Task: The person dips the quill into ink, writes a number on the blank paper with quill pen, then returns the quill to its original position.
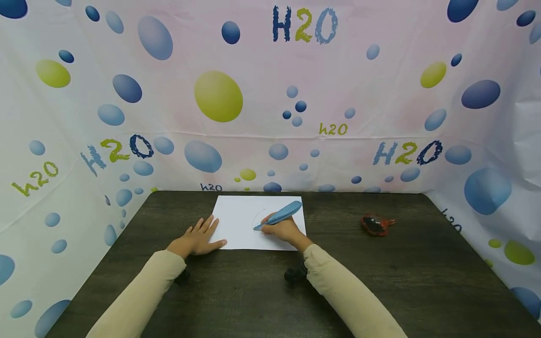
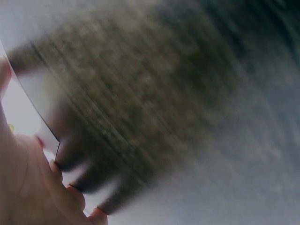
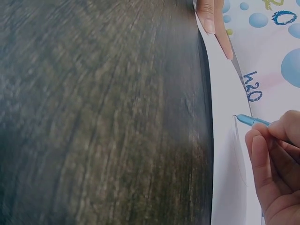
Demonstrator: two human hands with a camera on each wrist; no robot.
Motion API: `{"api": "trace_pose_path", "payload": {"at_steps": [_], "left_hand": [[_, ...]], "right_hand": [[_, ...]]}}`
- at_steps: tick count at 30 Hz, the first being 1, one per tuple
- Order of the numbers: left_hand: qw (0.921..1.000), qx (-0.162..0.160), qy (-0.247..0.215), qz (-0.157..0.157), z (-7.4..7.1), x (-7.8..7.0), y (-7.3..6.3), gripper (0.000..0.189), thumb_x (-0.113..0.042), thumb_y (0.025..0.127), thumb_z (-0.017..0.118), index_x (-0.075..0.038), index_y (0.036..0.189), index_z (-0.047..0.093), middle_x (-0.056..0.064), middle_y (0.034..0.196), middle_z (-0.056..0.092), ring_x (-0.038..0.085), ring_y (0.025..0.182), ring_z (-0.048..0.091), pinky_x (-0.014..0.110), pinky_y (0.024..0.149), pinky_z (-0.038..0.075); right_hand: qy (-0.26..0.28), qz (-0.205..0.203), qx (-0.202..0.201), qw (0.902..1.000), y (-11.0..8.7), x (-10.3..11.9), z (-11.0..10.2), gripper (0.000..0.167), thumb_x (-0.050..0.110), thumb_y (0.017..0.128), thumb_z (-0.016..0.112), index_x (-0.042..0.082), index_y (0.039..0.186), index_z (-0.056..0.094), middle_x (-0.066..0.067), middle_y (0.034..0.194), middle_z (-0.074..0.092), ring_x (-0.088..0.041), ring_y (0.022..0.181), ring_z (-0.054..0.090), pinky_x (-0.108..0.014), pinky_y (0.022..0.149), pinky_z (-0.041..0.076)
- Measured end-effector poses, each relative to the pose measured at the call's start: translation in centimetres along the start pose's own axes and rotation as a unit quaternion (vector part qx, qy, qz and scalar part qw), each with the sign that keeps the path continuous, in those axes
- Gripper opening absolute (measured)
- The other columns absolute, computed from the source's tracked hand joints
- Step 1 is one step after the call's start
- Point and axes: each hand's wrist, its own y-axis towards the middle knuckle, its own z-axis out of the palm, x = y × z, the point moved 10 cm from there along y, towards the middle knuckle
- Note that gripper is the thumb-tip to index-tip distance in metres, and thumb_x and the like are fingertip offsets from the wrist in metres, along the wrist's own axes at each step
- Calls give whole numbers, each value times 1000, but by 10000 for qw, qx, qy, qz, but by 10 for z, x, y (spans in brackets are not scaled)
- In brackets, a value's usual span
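Observation:
A white sheet of paper point(image 1: 236, 216) lies on the dark wooden table, with a thin curved line drawn near its middle. My right hand point(image 1: 285, 231) pinches a large blue pen point(image 1: 284, 214), its tip at the lower end of that curve. In the right wrist view, thumb and fingers of the right hand point(image 3: 276, 164) close round the pen point(image 3: 251, 120) near its tip, which meets the paper point(image 3: 227, 93). My left hand point(image 1: 198, 238) rests with spread fingers across the sheet's left edge. The left wrist view shows the left hand point(image 2: 33, 183) with its fingers extended at the paper's corner.
An orange-red object with a dark face point(image 1: 376, 225) lies on the table point(image 1: 338, 263) to the right of the paper. Behind the table hangs a white backdrop point(image 1: 262, 61) with blue and green bubbles and H2O lettering.

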Motion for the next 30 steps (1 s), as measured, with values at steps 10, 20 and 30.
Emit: {"api": "trace_pose_path", "payload": {"at_steps": [10, 20, 30], "left_hand": [[10000, -12, -65, 27, -3, -2, -3, 108, -86, 80, 27, -12, 156, 2, 14, 161, -9, 45, 144, -6, 67, 110, 0], [10000, 2, -73, 64, -4, -8, -6, 113, -89, 77, 24, -9, 155, 2, 17, 160, -7, 46, 144, -5, 68, 109, 0], [10000, 7, 37, 34, -17, -27, -23, 88, -62, 95, 39, -4, 154, 8, 23, 159, -1, 50, 142, 2, 68, 109, 7]], "right_hand": [[2, 154, -169, 9997, 4, -5, 1, 17, 6, 81, 74, -2, 96, 73, -11, 77, 73, -13, 67, 68, -27, 65, 55], [605, 197, -654, 9958, 5, -4, -20, 18, 5, 85, 69, -4, 101, 71, -12, 85, 73, -16, 77, 71, -30, 74, 57], [685, 408, -1026, 9915, 5, -3, -54, 20, 6, 88, 67, -3, 105, 70, -15, 94, 73, -18, 82, 72, -30, 76, 57]]}}
